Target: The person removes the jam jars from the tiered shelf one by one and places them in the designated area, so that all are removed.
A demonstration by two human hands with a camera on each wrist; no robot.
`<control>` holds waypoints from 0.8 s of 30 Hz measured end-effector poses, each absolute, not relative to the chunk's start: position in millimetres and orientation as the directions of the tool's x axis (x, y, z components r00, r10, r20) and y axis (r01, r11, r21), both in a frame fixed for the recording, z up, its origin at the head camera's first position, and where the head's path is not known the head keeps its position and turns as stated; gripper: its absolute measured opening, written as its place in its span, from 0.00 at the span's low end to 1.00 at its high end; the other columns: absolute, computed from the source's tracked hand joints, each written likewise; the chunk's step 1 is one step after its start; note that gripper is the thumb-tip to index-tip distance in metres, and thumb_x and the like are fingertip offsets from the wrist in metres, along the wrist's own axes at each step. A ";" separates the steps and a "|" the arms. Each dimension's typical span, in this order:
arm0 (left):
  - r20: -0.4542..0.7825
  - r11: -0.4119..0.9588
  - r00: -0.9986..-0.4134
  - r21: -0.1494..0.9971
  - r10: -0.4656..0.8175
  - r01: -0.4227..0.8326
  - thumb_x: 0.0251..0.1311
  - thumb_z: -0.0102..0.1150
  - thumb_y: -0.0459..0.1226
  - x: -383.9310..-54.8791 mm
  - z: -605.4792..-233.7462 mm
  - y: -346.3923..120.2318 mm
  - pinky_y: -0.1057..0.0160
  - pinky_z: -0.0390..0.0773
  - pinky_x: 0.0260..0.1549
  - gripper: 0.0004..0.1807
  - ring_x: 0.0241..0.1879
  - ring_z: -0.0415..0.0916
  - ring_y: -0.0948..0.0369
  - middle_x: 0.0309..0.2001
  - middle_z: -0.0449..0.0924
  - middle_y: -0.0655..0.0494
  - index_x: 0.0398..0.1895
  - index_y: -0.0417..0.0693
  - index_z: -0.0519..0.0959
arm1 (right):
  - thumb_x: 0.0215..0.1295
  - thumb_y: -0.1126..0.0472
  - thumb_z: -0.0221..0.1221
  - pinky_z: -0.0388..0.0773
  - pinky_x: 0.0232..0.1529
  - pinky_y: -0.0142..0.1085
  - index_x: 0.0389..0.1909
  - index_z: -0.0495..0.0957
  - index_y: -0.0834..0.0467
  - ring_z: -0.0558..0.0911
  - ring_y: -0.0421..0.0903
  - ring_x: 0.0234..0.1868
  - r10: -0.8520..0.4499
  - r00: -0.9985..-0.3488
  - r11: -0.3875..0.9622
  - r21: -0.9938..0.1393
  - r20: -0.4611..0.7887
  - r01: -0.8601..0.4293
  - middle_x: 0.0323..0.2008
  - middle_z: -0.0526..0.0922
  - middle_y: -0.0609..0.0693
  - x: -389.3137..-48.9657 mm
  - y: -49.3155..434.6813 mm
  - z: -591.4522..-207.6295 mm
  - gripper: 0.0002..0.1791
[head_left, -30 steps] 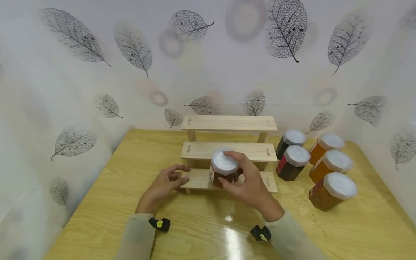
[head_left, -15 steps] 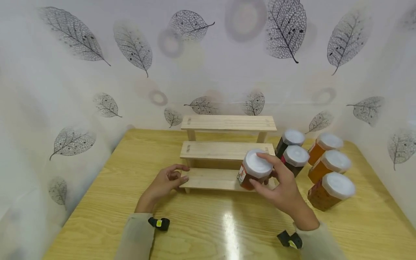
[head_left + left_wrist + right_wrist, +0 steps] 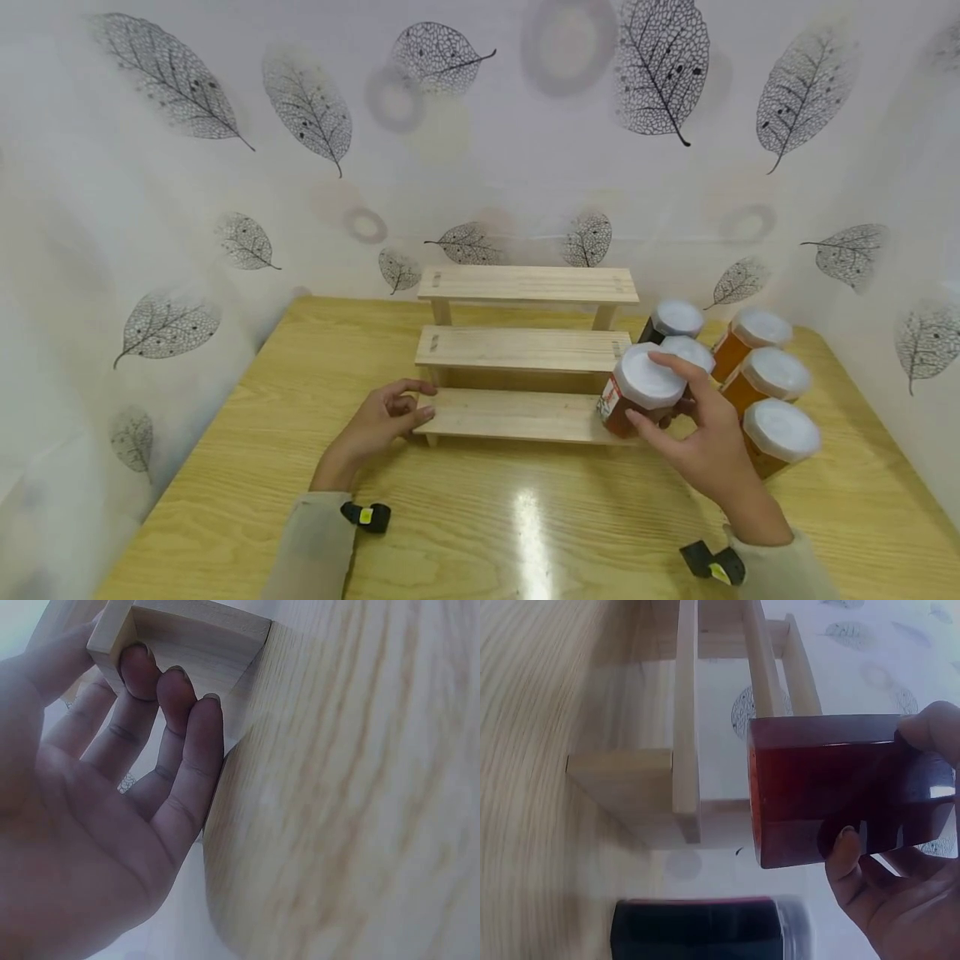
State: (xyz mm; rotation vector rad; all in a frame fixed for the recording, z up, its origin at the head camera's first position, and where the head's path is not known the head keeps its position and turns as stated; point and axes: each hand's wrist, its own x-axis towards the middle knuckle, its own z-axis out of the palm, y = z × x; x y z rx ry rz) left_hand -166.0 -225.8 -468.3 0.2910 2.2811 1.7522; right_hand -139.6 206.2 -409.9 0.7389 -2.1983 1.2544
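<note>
My right hand (image 3: 712, 442) holds a jar (image 3: 648, 387) of dark reddish contents with a white lid, fingers and thumb around its sides. The jar is up in the air at the right end of the lowest step of a three-tier wooden shelf (image 3: 517, 415). Seen from the right wrist, the red-brown jar (image 3: 832, 791) is clear of the shelf (image 3: 686, 727). My left hand (image 3: 378, 425) grips the left end of that lowest step. In the left wrist view the curled fingers (image 3: 193, 742) lie at the shelf's end piece (image 3: 112, 641).
Several lidded jars stand on the table (image 3: 247, 500) right of the shelf: dark ones (image 3: 675, 318) nearer it, orange ones (image 3: 768, 379) farther right. A dark jar (image 3: 697, 930) shows low in the right wrist view. A leaf-patterned curtain (image 3: 517, 150) hangs behind.
My right hand has carried the jar rightward from the middle of the lowest step to its right end, in front of the dark jars. The left hand has stayed at the shelf's left end.
</note>
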 end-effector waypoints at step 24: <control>-0.081 0.245 -0.948 0.969 0.308 -0.003 0.73 0.63 0.38 -165.6 -468.5 -226.6 0.61 0.78 0.30 0.19 0.28 0.70 0.58 0.28 0.75 0.52 0.63 0.46 0.77 | 0.39 0.88 0.73 0.79 0.34 0.21 0.69 0.68 0.68 0.80 0.27 0.47 -0.122 -0.760 0.520 -0.611 0.638 -0.597 0.61 0.71 0.44 -135.9 232.0 -423.4 0.50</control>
